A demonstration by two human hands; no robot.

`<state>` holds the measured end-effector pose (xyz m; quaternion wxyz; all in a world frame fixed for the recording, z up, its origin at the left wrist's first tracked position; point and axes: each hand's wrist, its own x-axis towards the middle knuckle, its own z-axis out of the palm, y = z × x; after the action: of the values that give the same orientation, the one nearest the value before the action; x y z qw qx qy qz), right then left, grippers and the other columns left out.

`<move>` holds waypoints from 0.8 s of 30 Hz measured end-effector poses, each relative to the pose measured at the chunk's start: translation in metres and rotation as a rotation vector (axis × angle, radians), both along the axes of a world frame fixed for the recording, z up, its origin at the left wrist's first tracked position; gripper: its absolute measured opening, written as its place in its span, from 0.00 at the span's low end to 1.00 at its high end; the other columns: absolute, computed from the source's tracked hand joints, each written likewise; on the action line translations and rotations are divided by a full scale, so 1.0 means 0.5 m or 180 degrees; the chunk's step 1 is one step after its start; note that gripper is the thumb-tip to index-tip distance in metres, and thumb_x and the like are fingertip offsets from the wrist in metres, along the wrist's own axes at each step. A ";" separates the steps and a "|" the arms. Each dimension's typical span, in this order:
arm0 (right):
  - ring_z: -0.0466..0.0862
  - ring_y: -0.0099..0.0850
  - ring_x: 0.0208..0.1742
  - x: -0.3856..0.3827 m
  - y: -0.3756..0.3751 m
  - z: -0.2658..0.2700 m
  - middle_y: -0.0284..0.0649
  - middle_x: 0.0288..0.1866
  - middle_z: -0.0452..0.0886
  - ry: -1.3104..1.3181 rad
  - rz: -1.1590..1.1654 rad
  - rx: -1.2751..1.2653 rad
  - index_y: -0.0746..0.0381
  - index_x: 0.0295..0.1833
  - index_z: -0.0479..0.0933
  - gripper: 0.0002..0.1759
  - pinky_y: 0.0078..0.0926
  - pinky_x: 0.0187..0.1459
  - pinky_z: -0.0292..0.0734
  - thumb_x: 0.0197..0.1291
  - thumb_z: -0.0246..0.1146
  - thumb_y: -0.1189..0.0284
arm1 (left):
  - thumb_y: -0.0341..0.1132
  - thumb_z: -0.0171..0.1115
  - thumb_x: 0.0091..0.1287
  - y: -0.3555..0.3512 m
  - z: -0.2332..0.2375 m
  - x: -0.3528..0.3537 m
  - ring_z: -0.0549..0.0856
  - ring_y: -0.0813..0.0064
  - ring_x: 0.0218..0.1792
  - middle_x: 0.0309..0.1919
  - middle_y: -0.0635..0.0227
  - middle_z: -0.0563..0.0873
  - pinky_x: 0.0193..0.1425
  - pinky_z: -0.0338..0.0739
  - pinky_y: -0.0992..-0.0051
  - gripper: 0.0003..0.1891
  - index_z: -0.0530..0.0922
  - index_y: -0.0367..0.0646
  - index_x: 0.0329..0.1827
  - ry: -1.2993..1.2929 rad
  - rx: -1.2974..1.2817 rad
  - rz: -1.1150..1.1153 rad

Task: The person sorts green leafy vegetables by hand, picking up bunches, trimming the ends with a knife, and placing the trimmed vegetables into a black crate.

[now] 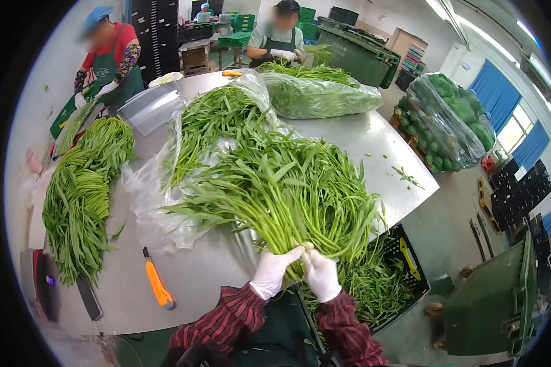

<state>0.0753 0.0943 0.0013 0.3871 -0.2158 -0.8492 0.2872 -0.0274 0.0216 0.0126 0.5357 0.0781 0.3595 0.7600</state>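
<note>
Both gloved hands, left hand (pixel 274 270) and right hand (pixel 322 275), have fingers clamped on a bunch of greens (pixel 288 189) at the tabletop's (pixel 373 147) near edge. An orange knife (pixel 158 285) lies near the left hand.

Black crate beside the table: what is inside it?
Loose green stems lie in the black crate. They cover its floor, and its left part is hidden behind the bunch of greens held by the left hand and right hand.

No legible text or labels anywhere
</note>
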 end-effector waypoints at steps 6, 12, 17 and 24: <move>0.76 0.22 0.19 0.062 0.028 -0.112 0.37 0.19 0.77 0.0583 -0.1221 -0.1817 0.70 0.38 0.74 0.14 0.19 0.21 0.69 0.68 0.54 0.67 | 0.23 0.57 0.63 -0.013 -0.018 0.006 0.83 0.73 0.35 0.34 0.64 0.83 0.42 0.79 0.73 0.05 0.75 0.37 0.41 0.0266 -0.0143 0.0255; 0.81 0.28 0.21 0.094 0.070 0.004 0.44 0.25 0.81 -0.0044 -0.1380 -0.1942 0.70 0.48 0.74 0.21 0.24 0.24 0.74 0.63 0.59 0.60 | 0.23 0.56 0.64 -0.052 -0.022 -0.006 0.81 0.73 0.29 0.31 0.63 0.81 0.34 0.78 0.75 0.08 0.71 0.38 0.45 0.0075 0.0198 -0.0032; 0.76 0.19 0.16 0.021 0.012 0.065 0.34 0.23 0.78 0.0262 0.0089 -0.3308 0.68 0.43 0.76 0.16 0.14 0.17 0.67 0.63 0.60 0.63 | 0.22 0.57 0.63 -0.062 -0.036 0.020 0.81 0.72 0.29 0.31 0.62 0.82 0.34 0.78 0.75 0.10 0.72 0.36 0.47 0.0245 0.0238 -0.0225; 0.75 0.22 0.14 -0.036 -0.019 0.046 0.34 0.21 0.76 -0.0802 -0.0555 -0.1320 0.66 0.31 0.69 0.15 0.19 0.16 0.68 0.61 0.63 0.65 | 0.22 0.60 0.60 -0.065 -0.076 0.026 0.81 0.75 0.29 0.33 0.66 0.81 0.33 0.77 0.76 0.12 0.74 0.36 0.47 0.1017 -0.0196 0.0053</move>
<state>0.0571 0.0848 0.0244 0.2490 -0.3970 -0.7919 0.3915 -0.0146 -0.0108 -0.0256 0.4675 0.1785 0.4640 0.7310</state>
